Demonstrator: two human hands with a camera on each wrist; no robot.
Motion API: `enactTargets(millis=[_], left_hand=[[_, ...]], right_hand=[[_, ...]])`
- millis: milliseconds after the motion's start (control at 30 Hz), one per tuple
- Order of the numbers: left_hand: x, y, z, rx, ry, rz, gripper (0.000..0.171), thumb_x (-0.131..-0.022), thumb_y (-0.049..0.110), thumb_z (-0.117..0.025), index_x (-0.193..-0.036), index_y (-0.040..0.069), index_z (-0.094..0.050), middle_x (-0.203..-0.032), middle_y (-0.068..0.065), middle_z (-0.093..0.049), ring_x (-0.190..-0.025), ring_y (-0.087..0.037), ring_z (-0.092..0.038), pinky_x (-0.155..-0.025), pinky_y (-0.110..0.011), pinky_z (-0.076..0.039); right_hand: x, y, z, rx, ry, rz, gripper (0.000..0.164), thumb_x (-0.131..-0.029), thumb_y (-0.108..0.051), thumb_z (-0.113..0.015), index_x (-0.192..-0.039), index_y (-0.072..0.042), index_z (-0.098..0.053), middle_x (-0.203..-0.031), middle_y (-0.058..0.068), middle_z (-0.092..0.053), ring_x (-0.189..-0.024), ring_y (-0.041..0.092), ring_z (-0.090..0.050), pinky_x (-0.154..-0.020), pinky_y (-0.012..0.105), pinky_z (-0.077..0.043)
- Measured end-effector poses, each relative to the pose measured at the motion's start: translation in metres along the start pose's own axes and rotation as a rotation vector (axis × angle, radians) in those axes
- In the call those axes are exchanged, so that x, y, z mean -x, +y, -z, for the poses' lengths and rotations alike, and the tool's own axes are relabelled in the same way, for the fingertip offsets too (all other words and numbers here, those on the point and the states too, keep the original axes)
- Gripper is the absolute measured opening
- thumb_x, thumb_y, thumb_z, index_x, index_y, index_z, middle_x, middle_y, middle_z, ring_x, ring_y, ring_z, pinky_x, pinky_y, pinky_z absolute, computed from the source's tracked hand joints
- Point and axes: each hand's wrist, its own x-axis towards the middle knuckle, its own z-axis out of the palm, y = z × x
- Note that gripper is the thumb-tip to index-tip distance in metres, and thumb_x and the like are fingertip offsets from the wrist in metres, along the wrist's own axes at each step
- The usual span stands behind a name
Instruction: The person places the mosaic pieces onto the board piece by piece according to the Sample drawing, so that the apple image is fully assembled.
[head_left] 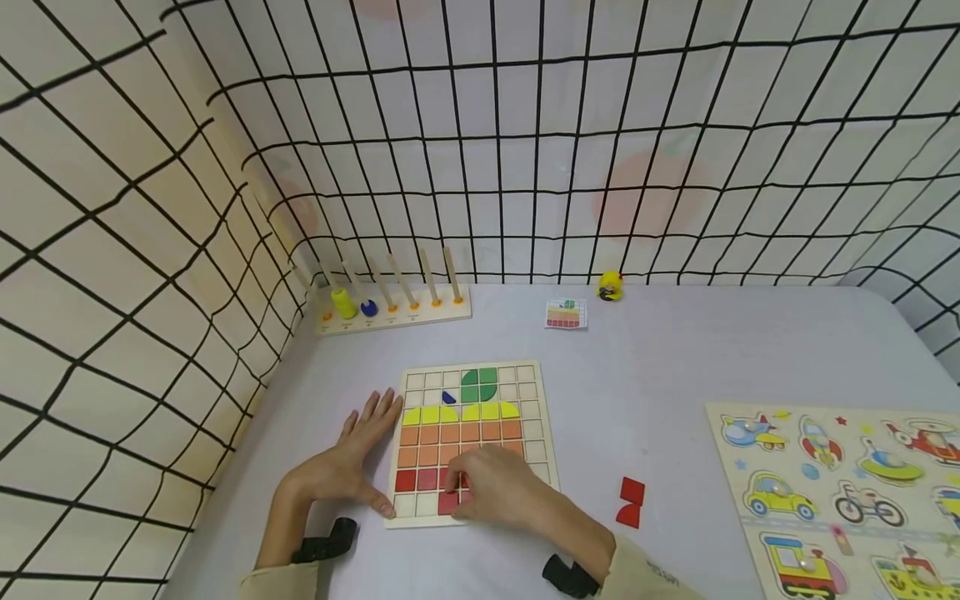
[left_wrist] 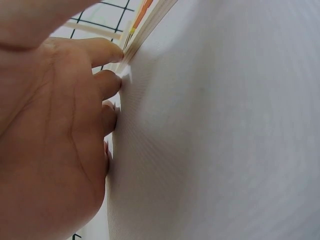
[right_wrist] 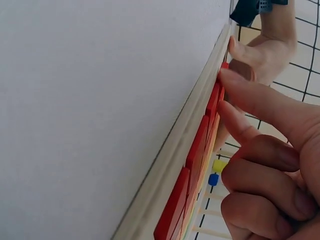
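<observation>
A wooden grid board lies on the table, with colored tiles forming green, yellow, orange and red rows. My right hand is over its lower part. Thumb and index finger pinch a red square tile in the bottom row, while the other fingers curl inward, as the right wrist view shows. Part of the red rows is hidden beneath this hand. At the board's left side my left hand rests with spread fingers, its thumb by the lower left corner. Two loose red tiles lie right of the board.
Behind the board stand a wooden peg stand with a few beads, a small pattern card and a yellow toy duck. A vehicle puzzle board lies on the right. Black wire mesh encloses the table's back and sides.
</observation>
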Motion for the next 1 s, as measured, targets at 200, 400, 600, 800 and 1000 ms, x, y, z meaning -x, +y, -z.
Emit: enactTargets(millis=[200,400,600,800,1000], left_hand=[[0.000,0.000,0.000,0.003,-0.001,-0.002,0.154,-0.049,0.037,-0.103,-0.167,0.007,-0.009,-0.174,-0.020,0.005,-0.160,-0.044,0.017,-0.125,-0.070,0.011],[-0.001,0.000,0.000,0.001,-0.002,-0.006,0.153,-0.051,0.038,-0.103,-0.167,0.007,-0.008,-0.174,-0.020,0.005,-0.160,-0.043,0.017,-0.125,-0.071,0.011],[-0.001,0.000,0.000,-0.002,-0.004,-0.004,0.153,-0.051,0.040,-0.102,-0.167,0.008,-0.008,-0.174,-0.020,0.005,-0.160,-0.043,0.018,-0.125,-0.071,0.011],[-0.001,0.001,0.000,-0.006,-0.004,0.000,0.153,-0.051,0.040,-0.103,-0.167,0.008,-0.008,-0.174,-0.020,0.005,-0.160,-0.043,0.018,-0.125,-0.071,0.011],[-0.001,0.001,-0.001,0.001,-0.001,-0.001,0.154,-0.050,0.040,-0.103,-0.167,0.008,-0.008,-0.174,-0.021,0.006,-0.160,-0.043,0.017,-0.125,-0.071,0.011]], right_hand=[[0.002,-0.003,-0.001,0.018,0.034,-0.008,0.014,-0.077,-0.017,-0.088,-0.087,-0.016,-0.078,-0.064,-0.013,-0.057,-0.061,0.001,-0.044,-0.056,0.016,-0.037],[0.002,-0.004,-0.005,-0.005,0.069,-0.031,0.014,-0.077,-0.020,-0.090,-0.084,-0.018,-0.079,-0.070,-0.013,-0.066,-0.068,0.002,-0.047,-0.059,0.016,-0.038],[0.003,-0.004,-0.005,-0.030,0.081,-0.027,0.014,-0.076,-0.021,-0.092,-0.085,-0.017,-0.081,-0.072,-0.013,-0.069,-0.068,0.001,-0.047,-0.058,0.016,-0.038],[0.023,0.021,0.026,-0.174,0.043,-0.069,0.021,-0.086,-0.026,-0.084,-0.104,-0.015,-0.079,-0.056,-0.011,-0.042,-0.055,0.003,-0.037,-0.052,0.018,-0.027],[0.070,0.080,0.073,-0.283,-0.011,-0.215,0.021,-0.085,-0.020,-0.084,-0.104,-0.015,-0.077,-0.053,-0.007,-0.033,-0.049,0.007,-0.031,-0.049,0.019,-0.028]])
